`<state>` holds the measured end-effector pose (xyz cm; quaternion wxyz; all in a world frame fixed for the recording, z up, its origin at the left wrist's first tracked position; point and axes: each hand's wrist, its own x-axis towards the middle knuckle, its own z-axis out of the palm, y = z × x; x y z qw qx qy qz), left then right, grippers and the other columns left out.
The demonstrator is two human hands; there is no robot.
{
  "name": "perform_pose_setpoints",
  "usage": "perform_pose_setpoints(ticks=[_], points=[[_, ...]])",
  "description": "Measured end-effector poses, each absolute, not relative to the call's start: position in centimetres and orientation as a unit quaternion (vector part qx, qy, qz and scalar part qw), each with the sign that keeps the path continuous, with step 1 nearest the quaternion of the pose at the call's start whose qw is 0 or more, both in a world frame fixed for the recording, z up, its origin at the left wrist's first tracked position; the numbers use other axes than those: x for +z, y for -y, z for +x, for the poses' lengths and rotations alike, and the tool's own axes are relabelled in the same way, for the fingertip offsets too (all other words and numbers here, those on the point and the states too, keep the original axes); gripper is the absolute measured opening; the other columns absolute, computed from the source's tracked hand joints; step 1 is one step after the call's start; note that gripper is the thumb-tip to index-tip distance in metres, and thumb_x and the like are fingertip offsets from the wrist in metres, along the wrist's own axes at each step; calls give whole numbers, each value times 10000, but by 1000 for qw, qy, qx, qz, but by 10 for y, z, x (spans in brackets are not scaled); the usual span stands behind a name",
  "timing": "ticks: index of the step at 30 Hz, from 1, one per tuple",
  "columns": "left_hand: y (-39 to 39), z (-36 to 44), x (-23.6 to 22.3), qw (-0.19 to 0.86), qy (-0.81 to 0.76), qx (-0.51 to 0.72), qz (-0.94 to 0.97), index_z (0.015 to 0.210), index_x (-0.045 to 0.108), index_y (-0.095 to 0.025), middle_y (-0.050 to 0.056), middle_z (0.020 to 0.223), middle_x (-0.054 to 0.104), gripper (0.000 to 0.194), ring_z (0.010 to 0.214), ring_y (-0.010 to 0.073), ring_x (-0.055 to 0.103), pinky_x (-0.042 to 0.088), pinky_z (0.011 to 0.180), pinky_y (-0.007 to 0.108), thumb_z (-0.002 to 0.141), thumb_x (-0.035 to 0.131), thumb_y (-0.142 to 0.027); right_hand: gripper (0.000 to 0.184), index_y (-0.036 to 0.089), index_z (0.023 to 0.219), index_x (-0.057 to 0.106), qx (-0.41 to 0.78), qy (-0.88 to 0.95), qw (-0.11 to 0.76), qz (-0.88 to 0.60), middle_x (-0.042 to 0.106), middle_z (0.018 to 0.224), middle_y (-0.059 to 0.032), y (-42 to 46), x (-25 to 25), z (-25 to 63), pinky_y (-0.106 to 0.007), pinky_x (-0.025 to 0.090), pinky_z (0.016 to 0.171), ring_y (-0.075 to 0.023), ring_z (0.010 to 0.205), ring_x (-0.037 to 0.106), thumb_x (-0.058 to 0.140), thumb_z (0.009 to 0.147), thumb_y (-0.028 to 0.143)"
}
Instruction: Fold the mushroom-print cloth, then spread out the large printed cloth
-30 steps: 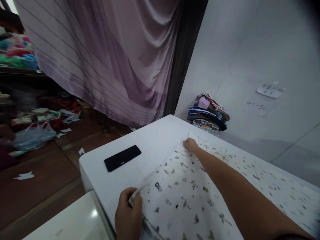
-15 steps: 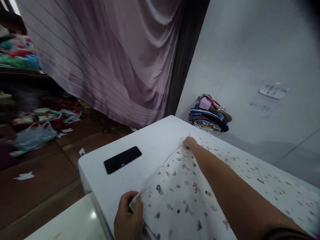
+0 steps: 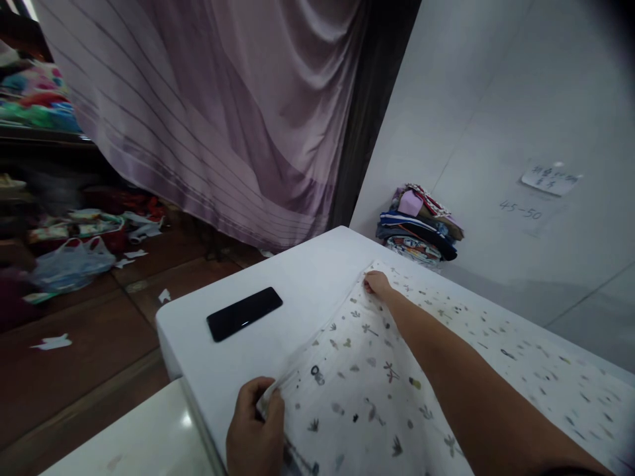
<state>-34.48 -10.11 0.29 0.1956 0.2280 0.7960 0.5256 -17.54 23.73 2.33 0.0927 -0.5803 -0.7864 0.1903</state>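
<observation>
A thin white cloth (image 3: 357, 370) printed with small grey and green plant shapes lies over the right part of a white table (image 3: 317, 264). Its near left corner is pinched between the thumb and fingers of my left hand (image 3: 258, 423), at the bottom of the view. Farther off, my right hand (image 3: 378, 284) grips the same edge near the far corner, with the arm stretched across the cloth. Between the two hands the edge runs fairly straight. A black phone (image 3: 245, 313) lies flat on the table, left of the cloth.
Folded clothes (image 3: 419, 225) are stacked at the table's far side by the white wall (image 3: 476, 119). A purple curtain (image 3: 238, 132) hangs behind. At lower left is another pale surface (image 3: 133, 436). Plastic bags (image 3: 72, 264) and paper scraps (image 3: 52, 342) lie on the brown floor.
The cloth's far corner now lies spread out past my right hand, and its edge looks flatter. My left hand has stayed in place with its hold. The view has shifted slightly.
</observation>
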Motion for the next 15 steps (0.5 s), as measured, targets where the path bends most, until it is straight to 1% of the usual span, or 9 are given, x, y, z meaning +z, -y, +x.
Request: perform_pose_setpoints(ticks=[3,4,6,8,10,12,15], points=[[101,-345,2,202,-794,528,225,873,570,-268,-21,727,630,219,592,189,550,437,577,310,693,521,-381,412,21,1222,526,183,781,110,-586,669,874,-129,-228,22,-172,-237,456,636,-145,701,601,290,899,120],[101,-345,1,202,-794,527,225,873,570,-267,-24,702,621,219,576,185,544,435,567,309,694,521,-384,430,34,1255,511,176,784,115,-585,669,934,-133,-223,21,-171,-246,466,672,-158,755,615,305,885,110],[101,-345,1,202,-794,525,229,871,569,-262,-24,662,600,221,562,186,536,430,555,313,700,515,-391,452,97,1293,505,156,796,121,-572,636,1111,-132,-213,16,-169,-269,468,798,-194,943,603,354,867,125],[100,-345,2,202,-793,525,234,871,566,-260,-23,627,576,226,557,192,527,425,545,317,699,512,-395,452,161,1307,509,132,815,121,-551,535,1306,-107,-202,11,-170,-290,399,961,-215,1166,493,387,872,173],[100,-346,3,200,-794,526,231,868,563,-258,-28,572,528,231,534,194,501,417,525,318,690,509,-396,456,182,1332,490,116,832,113,-531,442,1408,-81,-192,8,-173,-292,297,1062,-211,1285,374,382,891,221],[100,-347,5,200,-791,531,229,866,559,-254,-31,548,496,237,515,189,478,413,509,314,673,514,-385,488,157,1382,427,111,838,89,-527,403,1439,-89,-182,10,-177,-296,253,1089,-213,1320,336,368,913,280],[101,-348,8,197,-784,542,230,870,553,-249,-27,605,526,224,533,174,488,420,520,294,677,512,-354,571,100,1426,338,110,833,55,-539,330,1481,-128,-159,16,-178,-347,228,1104,-252,1369,260,362,926,375]])
